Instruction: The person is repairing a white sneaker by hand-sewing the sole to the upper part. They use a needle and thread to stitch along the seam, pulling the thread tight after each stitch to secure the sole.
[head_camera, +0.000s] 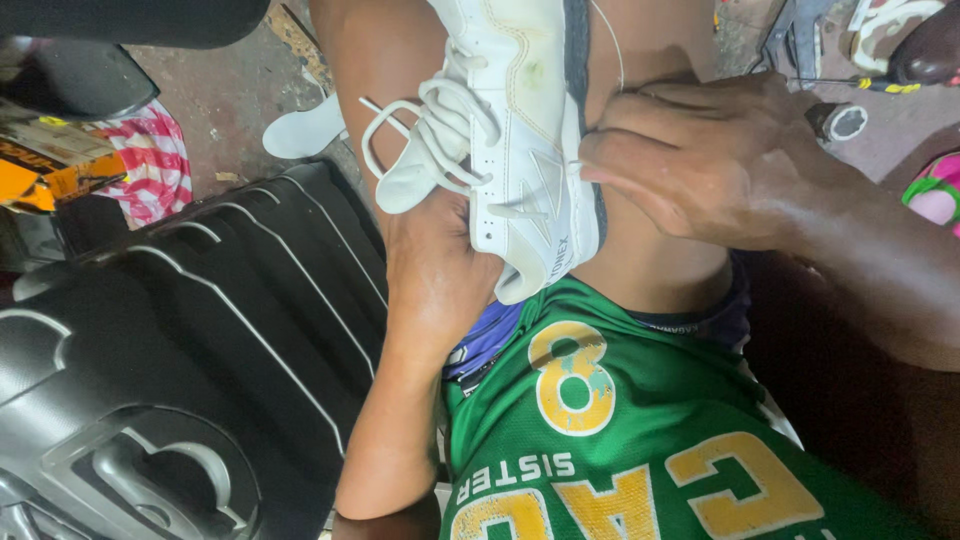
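White leather sneaker (520, 130) held over the lap, sole side turned away, toe pointing toward the person's body, laces (430, 140) hanging loose in loops on the left flank. Yellowish staining on the upper near the tongue.

Left hand (435, 275) closed around the shoe from beneath, palm cupping the toe end, fingers hidden behind the upper. Right hand (690, 160) pressed against the shoe's right edge, fingertips pinched together at the seam where the upper meets the dark sole rim; a thin pale thread (612, 40) runs up from that spot. Whether a needle is in the pinch cannot be told.

Green jersey (640, 450) with yellow lettering fills the lower frame. Black ribbed plastic case (200, 340) lies to the left. Red-and-white striped cloth (150, 165) on the concrete floor (235, 95) beyond it, near a second white shoe part (300, 130). Screwdriver with yellow-black handle (880, 86) at upper right.
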